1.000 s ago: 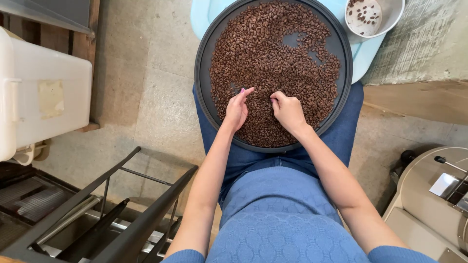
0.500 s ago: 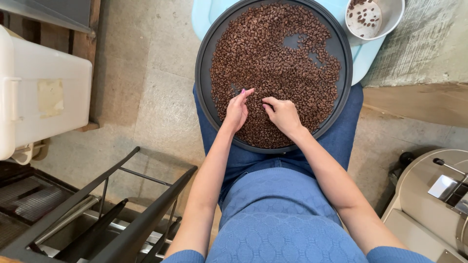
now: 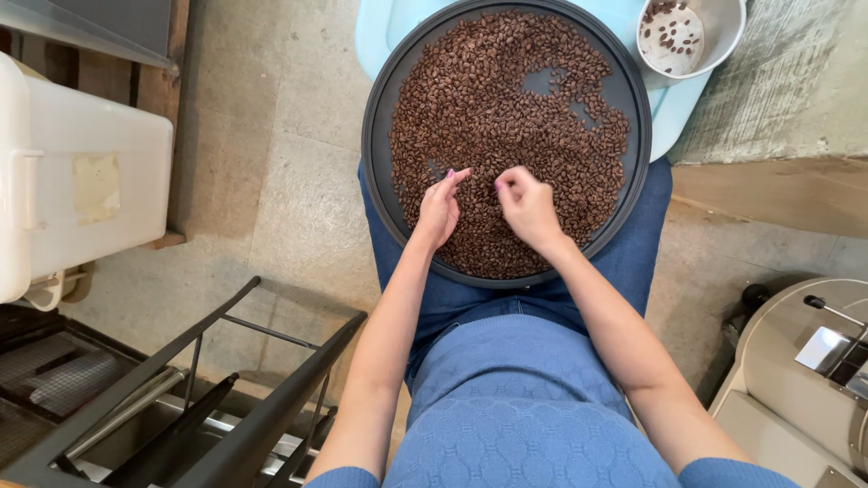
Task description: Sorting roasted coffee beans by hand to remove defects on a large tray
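Left hand (image 3: 438, 210) flat on coffee beans (image 3: 506, 108), right hand (image 3: 527, 206) fingers pinched

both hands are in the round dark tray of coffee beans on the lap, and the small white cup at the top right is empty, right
Not quite: the small white cup is not empty; the head view shows a few brown beans in it. The rest holds: the left hand and right hand are on the coffee beans in the round dark tray on the lap.

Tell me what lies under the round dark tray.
The tray rests on the person's lap, on blue jeans; its far edge overlaps a light blue surface. What lies beneath its middle is covered by coffee beans.
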